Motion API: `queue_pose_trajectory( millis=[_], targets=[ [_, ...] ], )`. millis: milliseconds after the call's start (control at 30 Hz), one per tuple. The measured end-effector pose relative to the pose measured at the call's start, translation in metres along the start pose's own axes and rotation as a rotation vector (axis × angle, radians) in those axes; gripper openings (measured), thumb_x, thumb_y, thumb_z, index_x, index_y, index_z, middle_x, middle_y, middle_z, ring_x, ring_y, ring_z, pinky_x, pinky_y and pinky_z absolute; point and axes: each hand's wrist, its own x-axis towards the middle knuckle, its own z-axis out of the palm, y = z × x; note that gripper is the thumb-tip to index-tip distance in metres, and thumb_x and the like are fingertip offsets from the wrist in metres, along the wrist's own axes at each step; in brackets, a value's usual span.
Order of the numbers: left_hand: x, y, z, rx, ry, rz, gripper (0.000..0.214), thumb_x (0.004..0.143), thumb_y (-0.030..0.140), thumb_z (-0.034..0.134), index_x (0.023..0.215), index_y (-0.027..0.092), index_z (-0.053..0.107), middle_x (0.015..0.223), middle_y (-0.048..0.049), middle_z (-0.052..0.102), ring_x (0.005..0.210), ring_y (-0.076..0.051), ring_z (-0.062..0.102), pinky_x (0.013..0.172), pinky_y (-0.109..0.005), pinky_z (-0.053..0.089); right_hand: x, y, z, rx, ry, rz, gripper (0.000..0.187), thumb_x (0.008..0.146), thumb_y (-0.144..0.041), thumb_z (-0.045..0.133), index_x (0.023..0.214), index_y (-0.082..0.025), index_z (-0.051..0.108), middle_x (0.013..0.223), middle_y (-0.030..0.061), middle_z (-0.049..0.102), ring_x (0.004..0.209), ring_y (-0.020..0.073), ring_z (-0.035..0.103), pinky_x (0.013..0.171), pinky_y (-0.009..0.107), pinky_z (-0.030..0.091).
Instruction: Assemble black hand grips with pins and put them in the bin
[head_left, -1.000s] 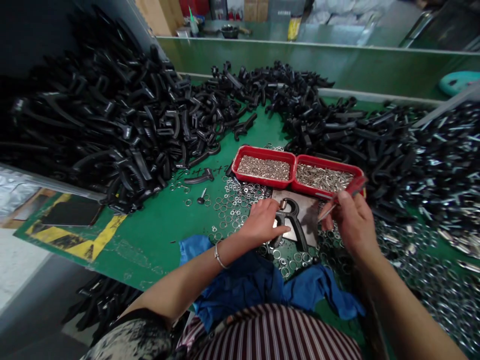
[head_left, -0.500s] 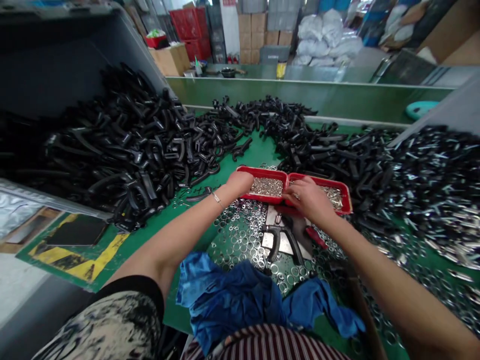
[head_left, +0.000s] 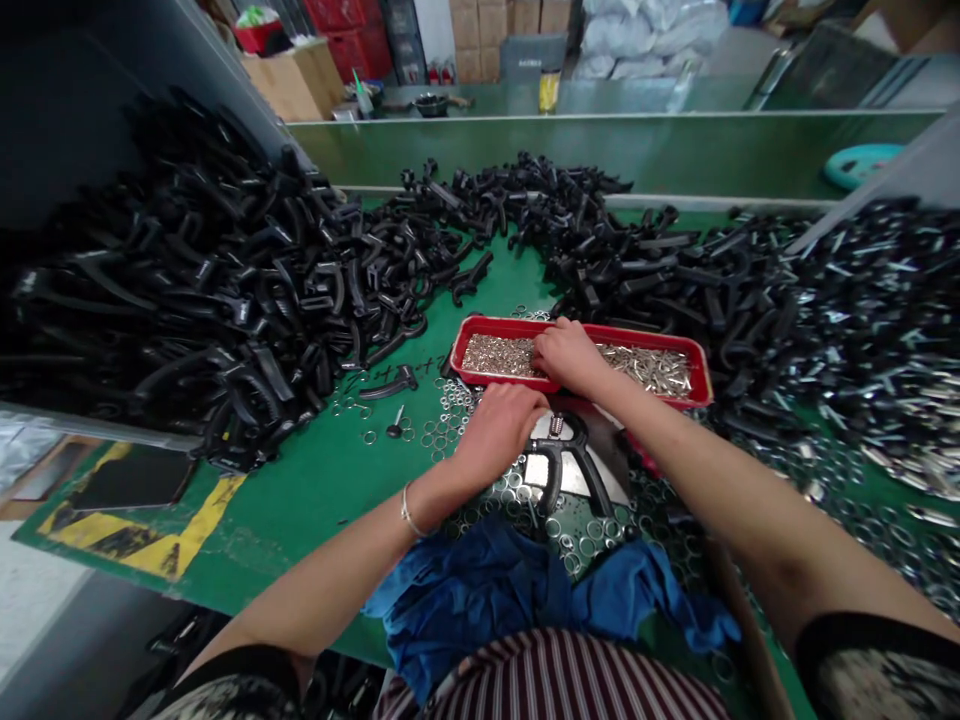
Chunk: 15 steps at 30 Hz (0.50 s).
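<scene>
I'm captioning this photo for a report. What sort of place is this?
Probably a small factory's hand-assembly area: heaps of moulded black plastic parts cover a green workbench, a red tray holds small metal parts, and stacked cardboard boxes stand behind.

- The left hand (head_left: 496, 435) is bare and lies palm down in the middle of the scene, and its fingers (head_left: 531, 408) point to the right.
- The right hand (head_left: 571, 357) is bare and is farther away than the left hand, with the fingers (head_left: 546, 349) curved downward and pointing to the left.
- The left forearm (head_left: 330, 580) comes from the near left, and the left wrist (head_left: 427, 497) is a little bent.
- The right forearm (head_left: 712, 470) reaches long from the near right.
- The two hands are close together, but they do not touch.
</scene>
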Motion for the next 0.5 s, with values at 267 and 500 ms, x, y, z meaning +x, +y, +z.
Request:
queue_pose_trajectory(
  millis=[267,500],
  targets=[
    [-0.017,0.031,0.035,0.133,-0.122,0.021,0.026,0.101,0.031,0.044,0.098,0.016,0.065,0.097,-0.0075,0.066,0.097,-0.024,0.056,0.089,-0.039,0.038,-0.002,0.001,0.001,0.023,0.003,-0.004,0.017,0.090,-0.025,0.058,0.090,-0.017,0.073,0.099,0.0114,0.072,0.098,0.0283,0.051,0.078,0.038,0.027],
    [-0.020,0.034,0.044,0.326,-0.057,0.150,0.024,0.100,0.022,0.042,0.096,0.013,0.064,0.093,-0.0098,0.064,0.093,-0.026,0.055,0.085,-0.041,0.039,-0.001,0.004,0.002,0.075,0.016,-0.020,0.016,0.088,-0.024,0.060,0.093,-0.019,0.075,0.104,0.0102,0.073,0.102,0.0284,0.052,0.080,0.038,0.028]
  ],
)
